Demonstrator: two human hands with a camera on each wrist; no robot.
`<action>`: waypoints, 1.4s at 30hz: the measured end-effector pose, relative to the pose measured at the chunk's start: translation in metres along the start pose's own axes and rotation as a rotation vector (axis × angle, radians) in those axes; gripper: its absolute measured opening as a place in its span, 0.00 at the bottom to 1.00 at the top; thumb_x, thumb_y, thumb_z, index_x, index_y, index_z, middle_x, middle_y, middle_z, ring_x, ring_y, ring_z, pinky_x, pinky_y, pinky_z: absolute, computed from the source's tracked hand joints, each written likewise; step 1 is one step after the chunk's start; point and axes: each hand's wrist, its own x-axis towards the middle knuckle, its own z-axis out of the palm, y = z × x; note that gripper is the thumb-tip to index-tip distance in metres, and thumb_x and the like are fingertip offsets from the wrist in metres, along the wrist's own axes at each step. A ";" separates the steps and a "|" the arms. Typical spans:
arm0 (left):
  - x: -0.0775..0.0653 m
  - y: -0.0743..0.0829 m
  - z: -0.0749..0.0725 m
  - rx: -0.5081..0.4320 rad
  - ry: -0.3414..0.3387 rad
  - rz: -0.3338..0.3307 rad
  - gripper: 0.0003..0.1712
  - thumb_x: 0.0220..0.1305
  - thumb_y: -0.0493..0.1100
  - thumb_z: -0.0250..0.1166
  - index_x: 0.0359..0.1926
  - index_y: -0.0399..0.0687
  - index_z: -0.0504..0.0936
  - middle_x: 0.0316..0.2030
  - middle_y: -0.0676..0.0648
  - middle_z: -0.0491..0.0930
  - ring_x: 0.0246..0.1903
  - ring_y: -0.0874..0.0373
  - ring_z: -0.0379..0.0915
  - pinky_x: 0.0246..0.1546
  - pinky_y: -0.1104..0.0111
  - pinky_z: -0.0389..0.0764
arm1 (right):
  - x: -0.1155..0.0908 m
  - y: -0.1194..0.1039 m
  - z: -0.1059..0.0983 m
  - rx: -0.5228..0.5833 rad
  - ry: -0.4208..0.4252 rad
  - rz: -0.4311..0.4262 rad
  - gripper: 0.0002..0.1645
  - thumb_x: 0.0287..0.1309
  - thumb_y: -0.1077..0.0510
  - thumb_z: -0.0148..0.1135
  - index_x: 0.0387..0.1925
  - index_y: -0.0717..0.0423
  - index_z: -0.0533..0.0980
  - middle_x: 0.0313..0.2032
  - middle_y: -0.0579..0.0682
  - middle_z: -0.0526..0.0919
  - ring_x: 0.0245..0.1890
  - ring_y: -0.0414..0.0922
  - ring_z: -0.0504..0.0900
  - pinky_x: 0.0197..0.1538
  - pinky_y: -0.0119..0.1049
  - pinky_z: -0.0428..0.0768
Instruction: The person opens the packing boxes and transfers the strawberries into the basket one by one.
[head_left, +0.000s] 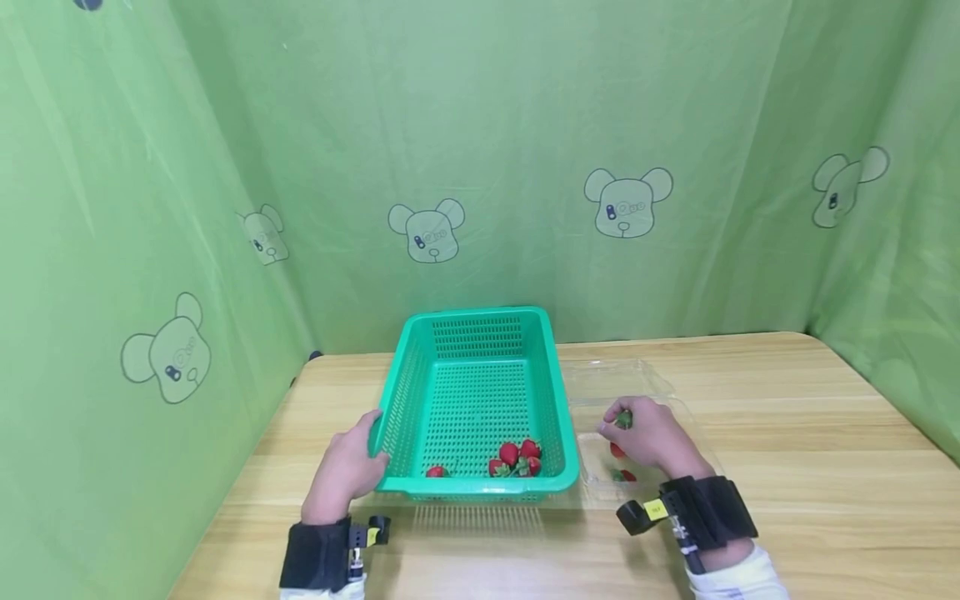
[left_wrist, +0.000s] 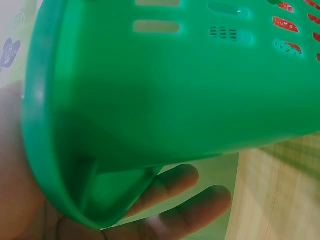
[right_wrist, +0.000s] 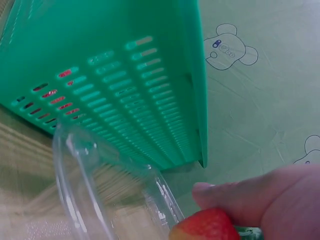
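Blk wristbands (head_left: 716, 508) (yel. tags (head_left: 655, 509))

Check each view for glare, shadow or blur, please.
Head: pale glare on the table before the basket, a slatted light pattern below its near rim. Left wrist: basket close, partly shaded, soft in detail. Right wrist: bright streaks on the box; strawberry slightly soft, cut off at the bottom edge.

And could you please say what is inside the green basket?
The basket holds strawberries at its near end: a cluster on the right and one berry on the left. The near rim hides that berry's lower part; anything fully behind the rim is unseen.
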 end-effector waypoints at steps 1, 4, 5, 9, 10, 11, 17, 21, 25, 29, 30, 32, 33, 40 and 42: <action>0.000 0.000 0.000 0.000 0.000 0.000 0.36 0.60 0.37 0.60 0.69 0.39 0.58 0.52 0.31 0.75 0.39 0.45 0.72 0.39 0.52 0.76 | 0.000 -0.001 0.000 0.003 0.005 0.000 0.13 0.58 0.52 0.62 0.38 0.57 0.78 0.21 0.48 0.78 0.22 0.46 0.72 0.25 0.38 0.69; 0.000 -0.001 0.000 0.000 0.000 0.002 0.36 0.60 0.37 0.60 0.69 0.40 0.58 0.53 0.30 0.75 0.39 0.45 0.72 0.40 0.51 0.76 | 0.001 -0.002 0.000 0.006 0.021 -0.002 0.14 0.58 0.50 0.62 0.39 0.57 0.78 0.24 0.49 0.79 0.25 0.46 0.74 0.28 0.39 0.70; -0.001 -0.001 0.000 0.000 0.000 0.003 0.36 0.60 0.37 0.60 0.69 0.40 0.58 0.53 0.29 0.74 0.39 0.45 0.72 0.40 0.51 0.76 | 0.001 -0.003 0.000 0.011 0.023 0.000 0.14 0.58 0.50 0.62 0.39 0.57 0.78 0.25 0.50 0.80 0.27 0.47 0.75 0.29 0.40 0.71; -0.001 -0.001 0.001 -0.001 0.002 0.001 0.36 0.60 0.37 0.60 0.69 0.40 0.58 0.54 0.29 0.74 0.40 0.44 0.72 0.40 0.50 0.76 | -0.001 -0.006 -0.001 0.023 0.033 -0.002 0.16 0.58 0.49 0.62 0.39 0.57 0.78 0.26 0.50 0.80 0.27 0.47 0.76 0.30 0.41 0.71; -0.002 -0.001 0.001 0.001 0.004 0.003 0.36 0.60 0.37 0.60 0.69 0.39 0.58 0.54 0.28 0.74 0.40 0.44 0.72 0.41 0.49 0.76 | -0.002 -0.007 -0.002 0.025 0.037 -0.003 0.16 0.58 0.49 0.62 0.39 0.57 0.78 0.26 0.51 0.80 0.27 0.47 0.76 0.31 0.41 0.71; -0.002 -0.001 0.001 0.001 0.006 0.004 0.36 0.60 0.37 0.60 0.69 0.39 0.58 0.54 0.28 0.74 0.41 0.44 0.72 0.42 0.49 0.76 | -0.002 -0.008 -0.002 0.028 0.038 -0.003 0.16 0.58 0.49 0.62 0.40 0.58 0.78 0.26 0.51 0.80 0.27 0.47 0.75 0.30 0.41 0.71; -0.001 -0.001 0.001 -0.001 0.008 0.007 0.36 0.60 0.37 0.60 0.69 0.39 0.58 0.54 0.28 0.74 0.41 0.44 0.72 0.42 0.48 0.76 | -0.002 -0.011 -0.002 0.032 0.051 -0.008 0.18 0.58 0.48 0.62 0.40 0.58 0.78 0.30 0.54 0.81 0.29 0.48 0.76 0.31 0.41 0.72; -0.001 -0.001 0.001 -0.004 0.012 0.012 0.36 0.60 0.36 0.60 0.69 0.39 0.59 0.54 0.28 0.74 0.41 0.44 0.72 0.41 0.49 0.76 | -0.003 -0.013 -0.001 0.046 0.060 -0.006 0.19 0.57 0.47 0.63 0.41 0.58 0.78 0.32 0.55 0.81 0.30 0.49 0.76 0.32 0.42 0.72; -0.001 -0.001 0.002 -0.004 0.012 0.013 0.36 0.60 0.36 0.60 0.69 0.39 0.59 0.54 0.28 0.74 0.40 0.44 0.72 0.40 0.50 0.76 | -0.004 -0.016 0.000 0.069 0.069 -0.003 0.18 0.58 0.47 0.62 0.40 0.57 0.78 0.31 0.54 0.81 0.29 0.48 0.75 0.31 0.41 0.71; -0.001 -0.001 0.002 -0.001 0.012 0.011 0.36 0.60 0.37 0.60 0.68 0.39 0.59 0.53 0.29 0.75 0.39 0.44 0.72 0.39 0.51 0.76 | -0.004 -0.019 0.000 0.080 0.090 -0.004 0.16 0.59 0.48 0.61 0.40 0.57 0.78 0.29 0.52 0.80 0.28 0.48 0.74 0.30 0.40 0.70; -0.001 -0.001 0.002 -0.001 0.012 0.011 0.36 0.60 0.37 0.60 0.68 0.39 0.59 0.53 0.29 0.75 0.39 0.45 0.72 0.39 0.52 0.76 | -0.004 -0.021 0.000 0.085 0.099 -0.004 0.15 0.59 0.49 0.61 0.39 0.57 0.78 0.28 0.52 0.80 0.27 0.48 0.73 0.29 0.39 0.70; -0.001 0.000 0.001 -0.002 0.012 0.011 0.36 0.60 0.37 0.60 0.69 0.39 0.59 0.53 0.29 0.75 0.39 0.45 0.72 0.39 0.51 0.76 | -0.004 -0.023 0.000 0.096 0.115 -0.010 0.15 0.60 0.49 0.61 0.39 0.57 0.78 0.27 0.52 0.79 0.26 0.47 0.72 0.27 0.38 0.69; -0.001 0.000 0.001 -0.002 0.013 0.011 0.36 0.60 0.37 0.60 0.69 0.39 0.59 0.53 0.29 0.75 0.39 0.45 0.72 0.39 0.51 0.76 | -0.005 -0.024 0.000 0.102 0.122 -0.016 0.15 0.60 0.49 0.61 0.39 0.57 0.78 0.26 0.51 0.79 0.25 0.47 0.72 0.26 0.38 0.69; -0.002 0.001 0.000 -0.001 0.015 0.016 0.36 0.60 0.37 0.60 0.69 0.39 0.59 0.54 0.28 0.74 0.39 0.45 0.72 0.40 0.51 0.76 | -0.005 -0.031 0.005 0.145 0.179 -0.074 0.14 0.60 0.50 0.62 0.36 0.58 0.78 0.23 0.50 0.75 0.21 0.44 0.69 0.23 0.37 0.68; -0.002 0.001 -0.001 0.000 0.014 0.018 0.36 0.60 0.36 0.60 0.69 0.39 0.59 0.54 0.28 0.74 0.39 0.45 0.72 0.40 0.51 0.76 | -0.006 -0.034 0.006 0.149 0.191 -0.083 0.13 0.60 0.51 0.62 0.35 0.58 0.78 0.21 0.50 0.73 0.19 0.44 0.68 0.22 0.36 0.66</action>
